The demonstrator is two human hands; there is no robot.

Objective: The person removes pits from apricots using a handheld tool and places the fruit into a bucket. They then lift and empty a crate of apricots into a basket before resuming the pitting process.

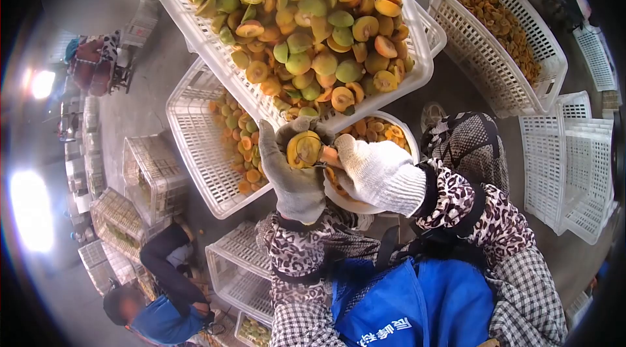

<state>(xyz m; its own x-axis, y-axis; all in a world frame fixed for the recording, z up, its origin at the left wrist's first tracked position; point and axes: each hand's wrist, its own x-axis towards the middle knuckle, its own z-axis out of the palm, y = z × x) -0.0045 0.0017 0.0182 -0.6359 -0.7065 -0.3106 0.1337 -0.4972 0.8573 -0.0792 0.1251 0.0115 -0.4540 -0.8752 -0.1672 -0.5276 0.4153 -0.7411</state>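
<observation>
My left hand (290,181), in a dirty grey-white glove, is closed around a fruit half (302,149), yellow with a brownish cut centre, like a peach or an apricot. In my gloved right hand (383,174) is a tool with a wooden handle (331,156); its working end meets the fruit and I cannot make out its shape. Beyond my hands stands a white crate (417,79) heaped with green and yellow cut fruit (313,34). Partly under my right hand is a white tub (409,132) holding orange fruit pieces (375,129).
At left, a second white crate (189,132) holds more cut fruit. A crate of orange pieces (502,27) stands at upper right, above stacked crates (554,171). Another person (163,311) sits at lower left near several crates. My knee (466,145) is right of the tub.
</observation>
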